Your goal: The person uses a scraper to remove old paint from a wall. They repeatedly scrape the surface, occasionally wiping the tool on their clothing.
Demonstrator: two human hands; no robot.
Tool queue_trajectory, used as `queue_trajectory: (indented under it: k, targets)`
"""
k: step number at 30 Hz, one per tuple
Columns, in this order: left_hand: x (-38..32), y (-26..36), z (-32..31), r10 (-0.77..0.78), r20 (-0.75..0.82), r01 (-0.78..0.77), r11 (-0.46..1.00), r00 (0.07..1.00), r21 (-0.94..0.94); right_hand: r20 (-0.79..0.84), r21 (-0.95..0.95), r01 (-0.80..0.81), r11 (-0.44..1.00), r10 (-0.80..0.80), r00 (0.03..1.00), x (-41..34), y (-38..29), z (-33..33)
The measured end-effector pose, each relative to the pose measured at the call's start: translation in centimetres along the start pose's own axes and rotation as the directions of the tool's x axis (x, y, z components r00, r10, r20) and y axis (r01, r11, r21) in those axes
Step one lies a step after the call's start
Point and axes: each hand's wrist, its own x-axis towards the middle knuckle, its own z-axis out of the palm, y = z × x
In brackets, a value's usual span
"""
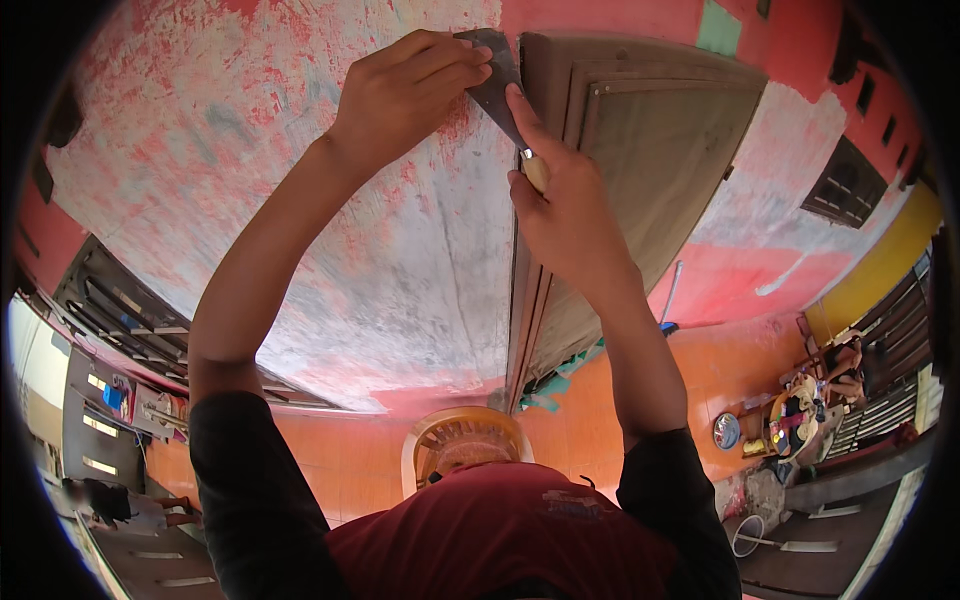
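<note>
Both my hands are on a scraper, a putty knife with a dark metal blade (495, 97) and a pale wooden handle (535, 174). Its handle sits in the grip of my right hand (562, 202), with the index finger stretched along the blade. The fingers of my left hand (412, 90) press flat on the blade's wide end. That end lies against a wall (360, 277) with patchy red paint over a whitish grey surface, close to the top corner of a brown wooden door frame (544, 82). The blade's far edge is partly covered by my left fingers.
A wooden chair (420, 439) stands below me on orange floor tiles (337, 457). Right of the frame is a door panel (660, 150). A long-handled tool (673, 289) leans on the far wall. People are at the far right and lower left. A white bucket (746, 534) is lower right.
</note>
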Motion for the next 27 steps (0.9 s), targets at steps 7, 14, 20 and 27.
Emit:
queue_trajectory:
  k: [7, 14, 20, 27]
  targets:
    - [-2.1, 2.3, -0.3, -0.040, 0.006, 0.041, 0.992, 0.999, -0.123, 0.054, -0.014, 0.018, 1.000, -0.017, 0.998, -1.3, 1.2, 0.3]
    - [-1.9, 2.1, -0.7, -0.073, 0.002, 0.073, 0.993, 0.997, -0.096, 0.151, -0.093, -0.143, 0.985, 0.156, 0.976, -1.2, -0.4, -0.1]
    - [-1.4, 2.1, -1.1, -0.066, 0.030, 0.068, 0.995, 0.997, -0.074, 0.058, 0.053, -0.031, 0.998, 0.028, 0.998, -1.1, 0.6, 0.4]
    - [-2.7, 2.5, -0.9, -0.054, 0.021, 0.057, 0.989, 0.998, -0.135, 0.056, 0.020, -0.010, 1.000, 0.009, 0.998, -2.5, 2.1, 1.8]
